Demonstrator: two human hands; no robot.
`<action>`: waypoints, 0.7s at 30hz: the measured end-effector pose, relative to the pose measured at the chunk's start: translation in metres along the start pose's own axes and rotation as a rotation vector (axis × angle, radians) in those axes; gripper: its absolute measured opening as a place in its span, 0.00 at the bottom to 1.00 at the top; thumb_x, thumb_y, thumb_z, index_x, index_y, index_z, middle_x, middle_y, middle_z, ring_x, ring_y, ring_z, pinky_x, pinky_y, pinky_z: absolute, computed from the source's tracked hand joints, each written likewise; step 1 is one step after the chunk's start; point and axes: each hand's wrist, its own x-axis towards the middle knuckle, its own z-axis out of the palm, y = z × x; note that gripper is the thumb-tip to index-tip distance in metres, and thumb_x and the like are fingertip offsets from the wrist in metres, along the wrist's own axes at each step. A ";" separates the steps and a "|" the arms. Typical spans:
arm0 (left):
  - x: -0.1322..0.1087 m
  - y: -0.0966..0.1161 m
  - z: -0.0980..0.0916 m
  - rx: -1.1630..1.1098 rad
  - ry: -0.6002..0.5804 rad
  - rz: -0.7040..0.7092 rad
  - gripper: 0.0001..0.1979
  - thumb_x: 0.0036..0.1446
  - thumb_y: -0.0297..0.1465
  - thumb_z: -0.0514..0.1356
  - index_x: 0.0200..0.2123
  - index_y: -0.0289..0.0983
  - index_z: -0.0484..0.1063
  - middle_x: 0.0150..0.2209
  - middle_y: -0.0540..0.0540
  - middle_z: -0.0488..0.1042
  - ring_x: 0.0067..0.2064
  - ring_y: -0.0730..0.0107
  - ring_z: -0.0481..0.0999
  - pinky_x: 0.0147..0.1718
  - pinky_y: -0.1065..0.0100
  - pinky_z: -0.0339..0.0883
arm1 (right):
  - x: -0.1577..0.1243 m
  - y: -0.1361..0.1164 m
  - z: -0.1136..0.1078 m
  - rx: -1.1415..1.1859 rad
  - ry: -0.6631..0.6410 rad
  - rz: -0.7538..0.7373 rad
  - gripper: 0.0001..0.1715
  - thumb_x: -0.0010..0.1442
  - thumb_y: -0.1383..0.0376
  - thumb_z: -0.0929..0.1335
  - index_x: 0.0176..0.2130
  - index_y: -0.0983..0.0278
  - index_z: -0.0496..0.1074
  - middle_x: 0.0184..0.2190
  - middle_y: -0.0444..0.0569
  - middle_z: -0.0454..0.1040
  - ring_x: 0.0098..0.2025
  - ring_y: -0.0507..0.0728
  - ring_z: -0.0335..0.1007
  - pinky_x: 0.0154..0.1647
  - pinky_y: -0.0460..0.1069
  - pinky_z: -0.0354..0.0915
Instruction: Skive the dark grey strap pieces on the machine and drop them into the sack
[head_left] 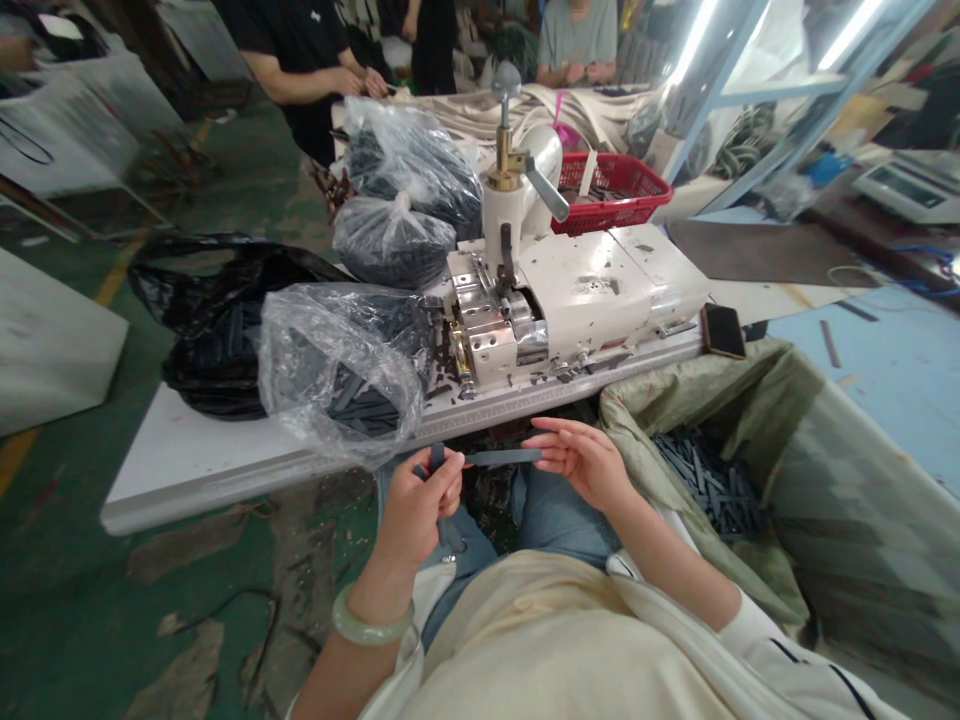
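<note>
My left hand (420, 505) is closed on a small bunch of dark grey strips over my lap, a jade bangle on its wrist. One grey strip (501, 457) stretches level from that hand to my right hand (581, 460), whose fingertips pinch its far end. Both hands hover just below the front edge of the white table (195, 455). On the table right ahead stands a white sewing machine (570, 295). A clear plastic bag (337, 365) of the same grey strips lies on the table just left of my hands.
A cloth-lined bin (780, 440) with several cut grey strips stands at my right. A phone (723, 330) lies at the table's right edge. Black and clear bags (405, 190) and a red basket (611, 192) sit behind the machine. Other people work at a far table.
</note>
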 end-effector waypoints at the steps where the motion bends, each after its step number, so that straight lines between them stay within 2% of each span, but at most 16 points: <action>1: 0.000 -0.001 -0.001 0.015 -0.002 0.001 0.15 0.45 0.37 0.70 0.25 0.35 0.67 0.14 0.59 0.55 0.15 0.85 0.50 0.14 0.80 0.41 | 0.002 -0.002 0.001 -0.059 -0.026 0.004 0.22 0.62 0.54 0.66 0.48 0.66 0.75 0.40 0.56 0.80 0.37 0.54 0.78 0.38 0.47 0.73; 4: 0.002 -0.003 0.000 0.064 -0.014 -0.002 0.16 0.44 0.37 0.70 0.23 0.35 0.67 0.13 0.59 0.55 0.15 0.85 0.50 0.14 0.79 0.41 | 0.009 -0.009 0.011 -0.291 -0.213 0.053 0.26 0.62 0.49 0.65 0.47 0.66 0.75 0.38 0.55 0.80 0.36 0.54 0.77 0.35 0.46 0.71; 6: 0.002 -0.004 0.001 0.073 -0.024 -0.012 0.16 0.44 0.37 0.71 0.23 0.35 0.67 0.13 0.59 0.55 0.14 0.85 0.50 0.14 0.79 0.42 | 0.014 -0.010 0.022 -0.434 -0.390 0.120 0.25 0.59 0.49 0.68 0.44 0.67 0.75 0.30 0.50 0.78 0.26 0.50 0.72 0.26 0.44 0.67; 8: 0.002 -0.003 0.002 0.036 -0.022 -0.024 0.16 0.45 0.37 0.70 0.23 0.35 0.67 0.13 0.59 0.55 0.14 0.85 0.49 0.14 0.79 0.41 | 0.018 -0.007 0.032 -0.510 -0.491 0.168 0.23 0.60 0.50 0.68 0.39 0.68 0.75 0.21 0.43 0.72 0.17 0.46 0.62 0.17 0.41 0.57; 11: 0.002 0.001 -0.001 -0.053 -0.001 -0.045 0.16 0.48 0.40 0.68 0.24 0.33 0.70 0.13 0.58 0.55 0.14 0.85 0.48 0.13 0.79 0.40 | 0.022 -0.001 0.039 -0.457 -0.483 0.174 0.22 0.62 0.51 0.66 0.35 0.69 0.73 0.17 0.39 0.66 0.15 0.44 0.52 0.14 0.41 0.47; 16: 0.002 0.007 -0.011 -0.119 0.020 -0.065 0.16 0.47 0.40 0.69 0.24 0.31 0.74 0.13 0.58 0.54 0.14 0.86 0.48 0.13 0.80 0.40 | 0.023 0.006 0.037 -0.235 -0.450 0.217 0.21 0.63 0.53 0.66 0.36 0.69 0.73 0.17 0.40 0.67 0.14 0.44 0.47 0.14 0.42 0.42; 19: 0.003 0.007 -0.012 -0.134 0.022 -0.072 0.17 0.46 0.41 0.70 0.24 0.31 0.74 0.13 0.58 0.54 0.14 0.86 0.48 0.13 0.80 0.40 | 0.023 0.005 0.038 -0.143 -0.437 0.242 0.20 0.62 0.53 0.67 0.37 0.69 0.74 0.18 0.42 0.70 0.14 0.44 0.50 0.14 0.41 0.44; 21: 0.004 0.007 -0.013 -0.136 0.023 -0.078 0.18 0.45 0.41 0.70 0.24 0.31 0.74 0.13 0.58 0.54 0.14 0.86 0.48 0.12 0.80 0.40 | 0.023 0.003 0.040 -0.102 -0.416 0.266 0.20 0.61 0.53 0.68 0.38 0.70 0.74 0.19 0.45 0.73 0.15 0.46 0.58 0.15 0.41 0.51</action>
